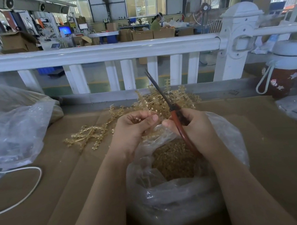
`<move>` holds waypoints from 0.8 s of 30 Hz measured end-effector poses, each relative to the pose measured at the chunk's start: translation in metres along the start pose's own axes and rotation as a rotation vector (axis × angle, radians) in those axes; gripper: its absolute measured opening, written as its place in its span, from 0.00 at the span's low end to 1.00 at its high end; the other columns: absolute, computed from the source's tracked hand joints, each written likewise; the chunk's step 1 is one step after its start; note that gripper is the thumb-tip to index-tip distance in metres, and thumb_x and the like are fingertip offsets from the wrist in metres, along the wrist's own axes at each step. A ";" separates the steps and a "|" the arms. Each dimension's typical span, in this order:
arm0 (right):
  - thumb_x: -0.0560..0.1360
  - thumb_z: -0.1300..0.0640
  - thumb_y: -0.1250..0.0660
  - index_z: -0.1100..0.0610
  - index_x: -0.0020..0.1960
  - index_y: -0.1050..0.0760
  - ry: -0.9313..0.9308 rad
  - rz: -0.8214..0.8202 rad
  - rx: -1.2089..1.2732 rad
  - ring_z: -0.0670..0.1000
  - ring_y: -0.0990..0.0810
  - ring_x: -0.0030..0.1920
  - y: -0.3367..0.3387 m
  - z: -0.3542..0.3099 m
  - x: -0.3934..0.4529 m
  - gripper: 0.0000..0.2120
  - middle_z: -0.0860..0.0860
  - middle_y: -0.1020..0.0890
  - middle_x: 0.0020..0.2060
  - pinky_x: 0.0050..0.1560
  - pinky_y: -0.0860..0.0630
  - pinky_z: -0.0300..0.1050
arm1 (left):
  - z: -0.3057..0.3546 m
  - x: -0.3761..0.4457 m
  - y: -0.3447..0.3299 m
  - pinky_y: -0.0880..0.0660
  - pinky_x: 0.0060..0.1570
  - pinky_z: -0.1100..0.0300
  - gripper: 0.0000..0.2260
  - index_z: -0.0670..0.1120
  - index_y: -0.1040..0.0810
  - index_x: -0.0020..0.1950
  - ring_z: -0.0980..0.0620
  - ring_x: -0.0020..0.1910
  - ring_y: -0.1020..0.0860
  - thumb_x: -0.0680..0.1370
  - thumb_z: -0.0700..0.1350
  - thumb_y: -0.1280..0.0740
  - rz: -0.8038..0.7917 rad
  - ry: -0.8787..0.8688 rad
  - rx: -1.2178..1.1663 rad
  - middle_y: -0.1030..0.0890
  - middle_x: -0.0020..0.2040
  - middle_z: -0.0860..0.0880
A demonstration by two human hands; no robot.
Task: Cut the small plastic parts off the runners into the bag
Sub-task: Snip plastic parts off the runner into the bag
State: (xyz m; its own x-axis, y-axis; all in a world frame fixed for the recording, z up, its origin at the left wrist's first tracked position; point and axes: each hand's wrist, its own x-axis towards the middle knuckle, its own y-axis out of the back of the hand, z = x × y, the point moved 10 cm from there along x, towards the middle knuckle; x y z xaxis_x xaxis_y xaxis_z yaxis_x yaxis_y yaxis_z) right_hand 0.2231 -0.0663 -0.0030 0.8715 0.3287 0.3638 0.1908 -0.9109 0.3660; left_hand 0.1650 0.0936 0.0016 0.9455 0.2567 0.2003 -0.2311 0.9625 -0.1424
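Both hands are working above the clear plastic bag (183, 192): left hand (133, 129) pinching an amber plastic runner (147, 131), right hand (192, 125) gripping red-handled scissors (173, 109), blades pointing up.

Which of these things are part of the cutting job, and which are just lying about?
Part of the job: scissors, runner in the left hand, right hand, pile of runners, bag.

Lying about: flask, white cable, big bag.
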 end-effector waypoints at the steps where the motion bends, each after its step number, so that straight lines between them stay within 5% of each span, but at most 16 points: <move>1: 0.67 0.35 0.25 0.42 0.44 0.21 0.019 0.005 -0.044 0.37 0.19 0.41 0.001 -0.002 -0.001 0.14 0.36 0.17 0.39 0.40 0.26 0.37 | 0.002 0.000 0.001 0.24 0.39 0.66 0.03 0.44 0.16 0.41 0.57 0.36 0.19 0.74 0.37 0.27 0.002 -0.016 -0.003 0.16 0.37 0.49; 5: 0.63 0.23 0.33 0.40 0.47 0.26 0.081 -0.001 -0.277 0.32 0.24 0.47 0.000 -0.005 -0.005 0.24 0.31 0.21 0.43 0.41 0.30 0.35 | 0.011 0.000 0.006 0.24 0.39 0.67 0.11 0.49 0.17 0.37 0.56 0.38 0.19 0.77 0.37 0.30 0.037 -0.096 0.007 0.17 0.37 0.50; 10: 0.64 0.24 0.35 0.39 0.50 0.27 0.153 -0.010 -0.417 0.32 0.25 0.45 -0.002 -0.011 -0.007 0.23 0.34 0.22 0.42 0.39 0.35 0.29 | 0.017 0.000 0.010 0.29 0.32 0.71 0.10 0.45 0.19 0.44 0.63 0.30 0.26 0.79 0.33 0.35 0.057 -0.159 0.055 0.20 0.32 0.57; 15: 0.66 0.27 0.32 0.41 0.48 0.26 0.187 0.005 -0.480 0.34 0.25 0.43 0.000 -0.014 -0.008 0.21 0.37 0.22 0.40 0.37 0.35 0.29 | 0.015 0.001 0.010 0.31 0.31 0.71 0.17 0.52 0.17 0.38 0.62 0.29 0.29 0.80 0.34 0.35 0.035 -0.160 0.085 0.22 0.31 0.57; 20: 0.67 0.26 0.32 0.41 0.47 0.26 0.184 0.025 -0.509 0.33 0.25 0.43 0.001 -0.012 -0.008 0.21 0.35 0.23 0.37 0.34 0.34 0.27 | 0.017 0.000 0.010 0.29 0.33 0.72 0.09 0.45 0.19 0.44 0.64 0.31 0.24 0.79 0.34 0.35 0.037 -0.166 0.106 0.19 0.34 0.58; 24: 0.66 0.26 0.31 0.41 0.49 0.23 0.184 0.025 -0.508 0.24 0.30 0.49 0.001 -0.012 -0.008 0.22 0.32 0.25 0.36 0.43 0.34 0.20 | 0.015 0.002 0.011 0.31 0.32 0.71 0.04 0.36 0.20 0.49 0.62 0.30 0.27 0.80 0.36 0.34 0.020 -0.163 0.090 0.21 0.32 0.57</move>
State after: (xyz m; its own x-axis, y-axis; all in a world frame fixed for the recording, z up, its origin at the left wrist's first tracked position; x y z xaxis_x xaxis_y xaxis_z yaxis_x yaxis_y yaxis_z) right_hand 0.2113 -0.0666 0.0043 0.7706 0.3882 0.5055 -0.1118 -0.6985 0.7068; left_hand 0.1608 0.1060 0.0154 0.8924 0.2796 0.3541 -0.2760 0.9592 -0.0618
